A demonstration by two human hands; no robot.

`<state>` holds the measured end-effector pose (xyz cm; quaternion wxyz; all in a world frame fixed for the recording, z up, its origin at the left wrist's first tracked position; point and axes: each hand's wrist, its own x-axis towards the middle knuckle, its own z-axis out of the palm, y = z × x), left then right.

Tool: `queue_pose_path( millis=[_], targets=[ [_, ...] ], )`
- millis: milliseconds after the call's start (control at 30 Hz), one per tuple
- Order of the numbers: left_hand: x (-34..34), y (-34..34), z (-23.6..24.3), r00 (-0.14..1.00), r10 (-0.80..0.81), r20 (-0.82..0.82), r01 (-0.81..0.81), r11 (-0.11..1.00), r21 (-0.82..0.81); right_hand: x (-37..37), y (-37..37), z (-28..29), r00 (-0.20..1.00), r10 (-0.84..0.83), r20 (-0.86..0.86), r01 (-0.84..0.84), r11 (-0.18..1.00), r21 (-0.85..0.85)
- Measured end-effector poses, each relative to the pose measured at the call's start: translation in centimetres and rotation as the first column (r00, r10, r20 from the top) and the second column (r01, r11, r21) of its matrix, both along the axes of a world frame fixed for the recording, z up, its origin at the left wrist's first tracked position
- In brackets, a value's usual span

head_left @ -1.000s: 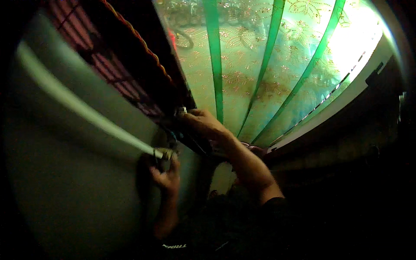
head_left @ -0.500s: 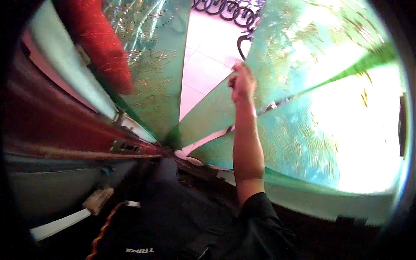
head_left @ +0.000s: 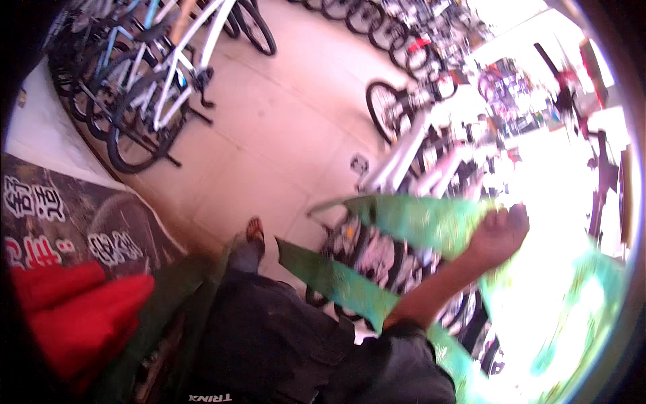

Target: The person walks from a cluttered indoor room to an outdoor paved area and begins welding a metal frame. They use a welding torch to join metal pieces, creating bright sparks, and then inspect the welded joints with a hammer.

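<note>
To the far left of the green curtain [head_left: 420, 217], red cloth [head_left: 81, 320] is seen below a dark printed panel [head_left: 158, 225]; above both, bicycles [head_left: 165, 94] are parked close together. The left hand is out of view, so its state cannot be told. Left of the curtain, a foot [head_left: 254, 230] is set on the pale floor [head_left: 282, 121], above the person's dark clothing [head_left: 269, 330]. The curtain is parted into strips, with more bicycles seen through its gaps. At the curtain's upper edge, the right hand [head_left: 499, 232] is raised, its fingers curled; whether the fabric is gripped or merely touched cannot be told.
</note>
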<state>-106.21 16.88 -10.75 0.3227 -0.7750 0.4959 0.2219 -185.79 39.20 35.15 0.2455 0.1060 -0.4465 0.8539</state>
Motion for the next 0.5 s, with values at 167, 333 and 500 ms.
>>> queue_pose_path(
  millis=[167,333,500],
  targets=[
    [-8.3,-9.4,3.6,0.999,0.034,0.004,-0.034,0.999,0.014,-5.1,-3.3,-0.8,0.969,-0.226,-0.096,0.233,0.970,0.066],
    [-25.4,-20.2,4.9,0.999,-0.045,0.027,0.045,0.999,0.007,-15.1,-17.8,-7.5,0.969,-0.130,0.211,0.015,0.882,0.471],
    [-44.2,-28.2,2.9,0.993,-0.111,-0.050,0.113,0.993,0.027,-27.4,-33.1,-16.3,0.900,0.255,0.353,-0.435,0.483,0.760]
  ],
)
